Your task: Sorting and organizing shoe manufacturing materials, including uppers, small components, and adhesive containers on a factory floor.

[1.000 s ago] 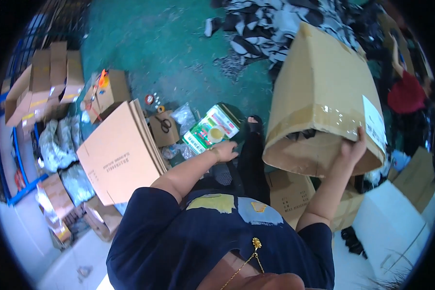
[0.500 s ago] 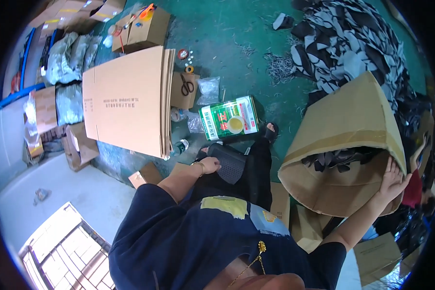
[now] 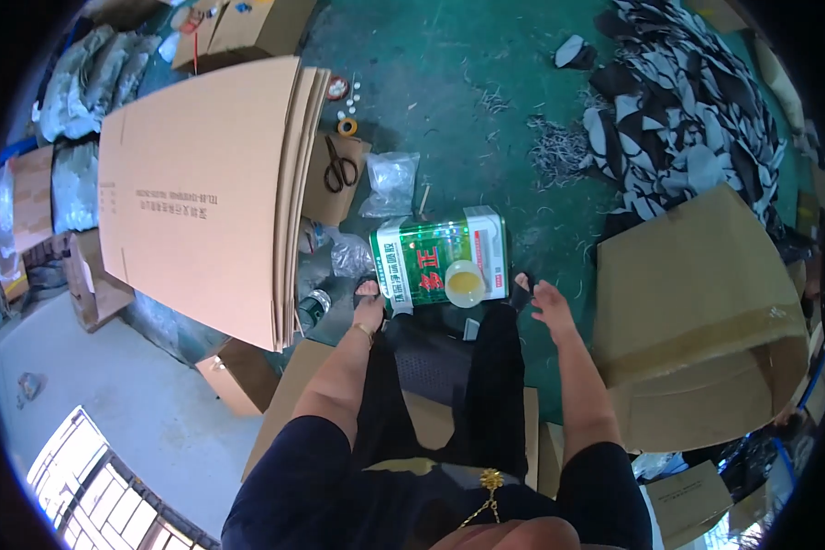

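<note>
Toward the floor's [image 3: 467,183] right edge, the large carton [image 3: 687,293] is left unheld and unclosed, while near the green-and-white can [image 3: 417,266] the right hand [image 3: 550,307] is held empty, fingers loosely parted, and the left hand's [image 3: 368,310] grip cannot be told.

Left hand [image 3: 368,313], right hand [image 3: 552,309] apart

A stack of flat cardboard sheets [image 3: 197,197] sits at left. Just beside it, dark scissors [image 3: 337,165] lie on a small brown box [image 3: 319,203]. A yellow tape roll [image 3: 340,127] and a clear plastic bag [image 3: 391,185] rest nearby on the green floor [image 3: 431,64].
</note>
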Demonstrator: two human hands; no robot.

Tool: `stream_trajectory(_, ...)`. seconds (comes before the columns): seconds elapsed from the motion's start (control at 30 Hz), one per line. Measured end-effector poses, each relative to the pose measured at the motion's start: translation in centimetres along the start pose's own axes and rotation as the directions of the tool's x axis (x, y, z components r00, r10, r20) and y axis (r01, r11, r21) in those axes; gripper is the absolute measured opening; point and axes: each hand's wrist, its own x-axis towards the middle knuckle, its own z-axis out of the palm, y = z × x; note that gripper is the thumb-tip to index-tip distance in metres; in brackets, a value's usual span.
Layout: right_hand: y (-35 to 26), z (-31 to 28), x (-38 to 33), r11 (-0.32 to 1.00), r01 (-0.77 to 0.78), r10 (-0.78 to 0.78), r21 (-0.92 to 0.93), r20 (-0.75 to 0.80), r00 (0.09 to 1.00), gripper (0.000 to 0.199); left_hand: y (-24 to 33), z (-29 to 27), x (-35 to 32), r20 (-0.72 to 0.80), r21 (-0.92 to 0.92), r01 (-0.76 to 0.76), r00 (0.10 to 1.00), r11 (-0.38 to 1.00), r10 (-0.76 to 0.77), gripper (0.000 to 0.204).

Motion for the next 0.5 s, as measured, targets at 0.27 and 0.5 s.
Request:
stream_trajectory(0.27, 11.7, 7.1, 15.4, 1.000, -0.020, 0.021, 0.008, -0.253, 0.967, 0.055, -4.7, 2.5, 11.9, 0.169, -0.530, 0.387, 0.920, 0.755, -0.353, 0.045)
stream_trajectory(0.5, 9.4, 9.0, 13.8, 0.962, 0.152, -0.079, 0.226, -0.305, 0.949, 0.049, 0.5, 2.3, 7.5, 0.146, -0.715, 0.097, 0.989, 0.692, 0.012, 0.045)
